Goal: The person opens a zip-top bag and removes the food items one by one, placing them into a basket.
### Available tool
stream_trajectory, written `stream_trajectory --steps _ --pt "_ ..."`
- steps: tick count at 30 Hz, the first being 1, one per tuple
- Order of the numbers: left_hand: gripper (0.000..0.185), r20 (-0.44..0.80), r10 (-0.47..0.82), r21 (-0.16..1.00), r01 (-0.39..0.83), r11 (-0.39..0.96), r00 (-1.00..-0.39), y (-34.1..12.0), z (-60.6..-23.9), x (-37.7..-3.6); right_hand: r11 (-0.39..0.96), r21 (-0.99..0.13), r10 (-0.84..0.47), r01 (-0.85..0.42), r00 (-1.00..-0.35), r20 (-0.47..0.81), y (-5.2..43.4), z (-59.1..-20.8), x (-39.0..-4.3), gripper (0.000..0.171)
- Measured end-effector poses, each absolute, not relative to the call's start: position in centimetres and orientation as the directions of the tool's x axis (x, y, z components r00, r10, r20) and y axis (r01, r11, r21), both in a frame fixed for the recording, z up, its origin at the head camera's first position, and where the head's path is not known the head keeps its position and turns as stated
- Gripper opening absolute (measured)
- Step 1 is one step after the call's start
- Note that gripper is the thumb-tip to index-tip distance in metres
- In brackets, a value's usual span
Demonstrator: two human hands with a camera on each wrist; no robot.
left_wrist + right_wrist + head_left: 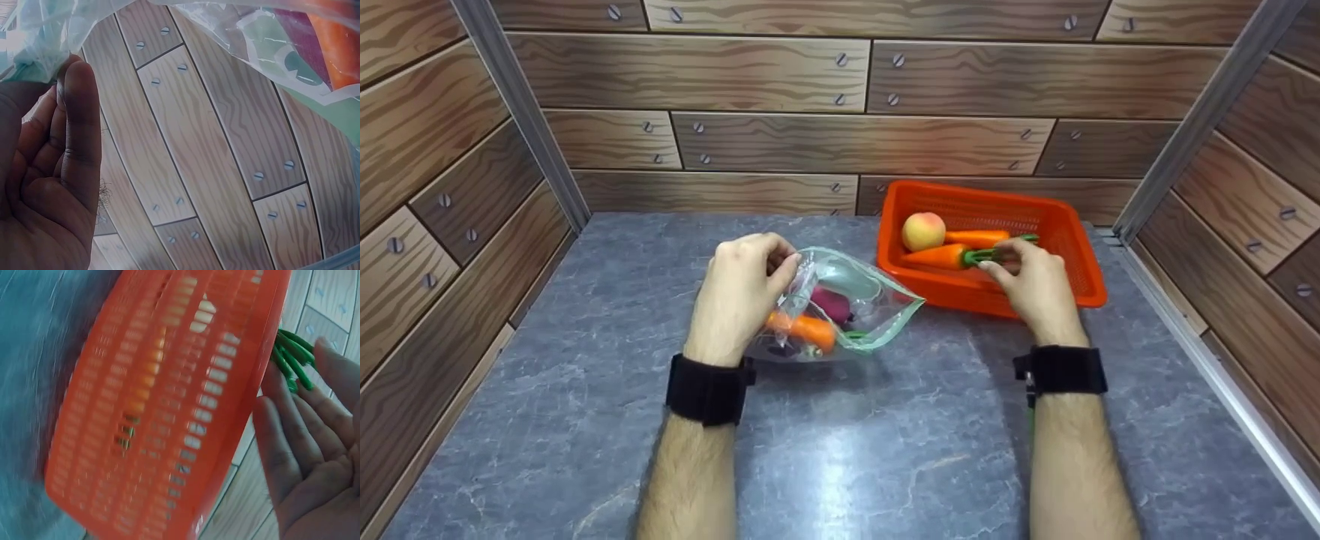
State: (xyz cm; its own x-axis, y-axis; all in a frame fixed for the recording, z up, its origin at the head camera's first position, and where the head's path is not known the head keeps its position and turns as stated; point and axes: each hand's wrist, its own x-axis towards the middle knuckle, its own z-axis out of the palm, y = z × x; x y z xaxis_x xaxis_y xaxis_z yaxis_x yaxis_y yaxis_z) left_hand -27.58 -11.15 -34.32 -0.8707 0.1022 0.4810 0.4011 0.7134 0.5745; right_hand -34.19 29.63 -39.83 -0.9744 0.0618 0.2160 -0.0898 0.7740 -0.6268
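Note:
My left hand [739, 289] pinches the rim of a clear zip bag [885, 330] with a pale green edge, its mouth spread toward the right. Inside the bag lie an orange carrot [810, 332], a purple-red vegetable [831, 304] and something dark partly hidden below. Over the basket's near side, my right hand [1035, 281] has thumb and fingers apart around the green stems [292, 354] of the nearer carrot [937, 257]. A second carrot [976, 238] and a peach [924, 231] sit beside it in the orange basket [1072, 247].
The basket stands at the back right of the grey marbled table [840, 465], close to the wood-patterned back wall [780, 142]. Similar panels close in both sides. A metal rail [1222, 375] runs along the right edge.

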Motion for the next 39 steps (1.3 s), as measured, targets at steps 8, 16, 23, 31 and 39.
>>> stream_trajectory --steps 8,16,23,31,39 --pt "0.011 0.472 0.105 0.583 0.399 0.707 -0.876 -11.2 -34.2 -27.7 0.815 -0.579 0.051 -0.002 -0.996 0.075 30.9 -39.8 -34.4 0.057" --pt "0.011 0.477 0.103 0.585 0.403 0.704 -0.873 -11.3 -34.3 -27.8 0.827 -0.562 0.011 -0.021 -0.998 0.055 31.5 -40.0 -34.3 0.058" --pt "0.011 0.473 0.109 0.587 0.405 0.701 -0.874 -11.3 -34.3 -27.8 0.85 -0.527 -0.002 -0.02 -0.999 0.033 31.9 -40.3 -34.2 0.055" --pt "0.01 0.486 0.105 0.584 0.412 0.7 -0.868 -11.1 -34.5 -28.0 0.866 -0.499 0.019 -0.023 -0.997 0.079 31.7 -39.2 -33.7 0.061" --pt "0.01 0.484 0.106 0.586 0.412 0.698 -0.869 -11.1 -34.4 -27.9 0.79 -0.553 0.002 -0.266 -0.9 0.436 28.8 -36.7 -31.8 0.052"
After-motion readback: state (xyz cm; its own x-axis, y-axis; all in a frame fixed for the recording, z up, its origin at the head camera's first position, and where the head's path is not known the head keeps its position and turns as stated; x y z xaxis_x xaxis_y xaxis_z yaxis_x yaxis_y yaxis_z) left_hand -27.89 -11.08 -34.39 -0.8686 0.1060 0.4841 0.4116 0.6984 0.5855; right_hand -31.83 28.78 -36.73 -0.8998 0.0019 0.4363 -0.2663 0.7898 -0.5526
